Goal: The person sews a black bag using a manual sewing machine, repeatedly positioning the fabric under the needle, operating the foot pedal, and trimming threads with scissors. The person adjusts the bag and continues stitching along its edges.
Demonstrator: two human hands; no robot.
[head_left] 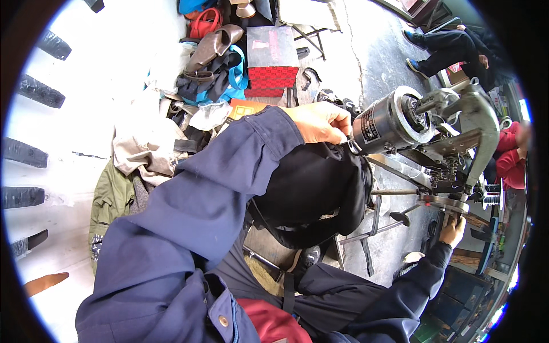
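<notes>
Cloth [314, 183]: black, hanging bunched at the machine's [394, 120] left end, above the lap.
Left hand [317, 122]: finger and thumb are pinching together at the cloth's upper edge; what is lying between them is too small to tell.
Right hand [452, 231]: fingers are gripping the wheel's [443, 202] rim.
Work: seemingly under way, the cloth not yet coming free; no finished part is showing, so I cannot tell what is remaining.

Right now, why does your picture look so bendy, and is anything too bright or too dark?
Head view: wide fisheye lens, so straight edges bend and the corners go black; head view: the white surface on the left glares, nearly washed out; head view: the black cloth is so dark that many folds get lost.
</notes>
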